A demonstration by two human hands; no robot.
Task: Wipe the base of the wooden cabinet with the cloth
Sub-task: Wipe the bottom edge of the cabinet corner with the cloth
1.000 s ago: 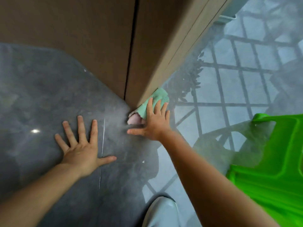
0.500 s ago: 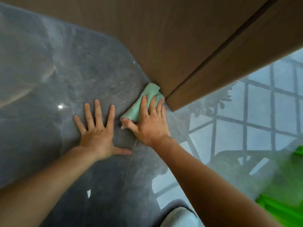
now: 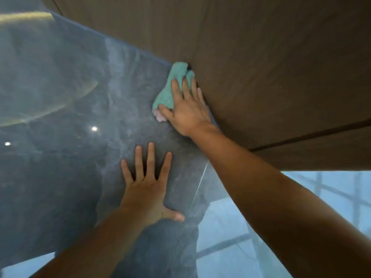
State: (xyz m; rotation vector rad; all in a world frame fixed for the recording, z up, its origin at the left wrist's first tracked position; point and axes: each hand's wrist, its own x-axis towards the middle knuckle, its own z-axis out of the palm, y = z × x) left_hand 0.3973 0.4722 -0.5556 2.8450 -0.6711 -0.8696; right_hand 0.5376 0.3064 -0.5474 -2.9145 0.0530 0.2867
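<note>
From the head camera, the right hand [image 3: 185, 111] lies flat on the crumpled green cloth [image 3: 171, 89], pressing it where the brown wooden cabinet [image 3: 261, 67] meets the glossy grey stone floor [image 3: 70, 147]. The left hand [image 3: 147, 189] is spread open on the floor, holding nothing. The wiping step is in hand; whether the cloth touches the base itself is probably so, but unclear. The next move should slide the cloth along the bottom edge.

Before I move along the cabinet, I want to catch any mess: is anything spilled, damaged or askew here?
Nothing stands out. The green cloth sits bunched under the right hand, pressed against the base of the wooden cabinet. The left hand lies flat on the glossy floor, which shows only reflections, no spill or crack.
</note>
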